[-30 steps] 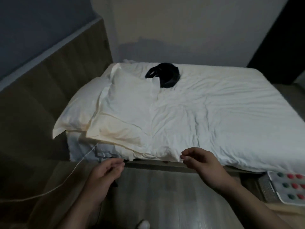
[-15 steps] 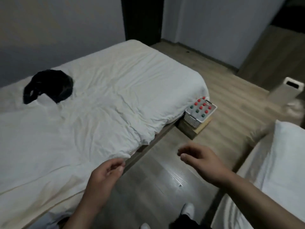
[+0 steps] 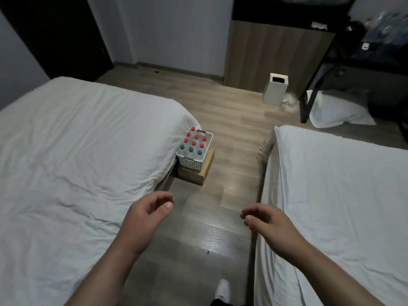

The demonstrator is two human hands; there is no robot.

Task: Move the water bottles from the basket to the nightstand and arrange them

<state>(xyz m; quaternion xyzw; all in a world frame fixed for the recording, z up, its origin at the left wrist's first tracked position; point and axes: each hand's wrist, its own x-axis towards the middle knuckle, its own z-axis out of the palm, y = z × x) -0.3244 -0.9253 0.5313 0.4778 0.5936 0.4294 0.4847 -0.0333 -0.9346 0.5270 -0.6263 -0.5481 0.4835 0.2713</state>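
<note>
The left grip and right grip hang loosely curled, holding nothing, over the floor. Well ahead, the bottles, 7 red-capped and 3 green-capped, stand in the basket on a cardboard box.

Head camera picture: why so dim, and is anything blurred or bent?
Head view: dim, flat light; pale sheen on the floor; the wide lens bows the right bed's edge; the shelf clutter top right is smeared; the basket's bottle caps read clearly.

open floor aisle, beds flanking, basket ahead left
</note>
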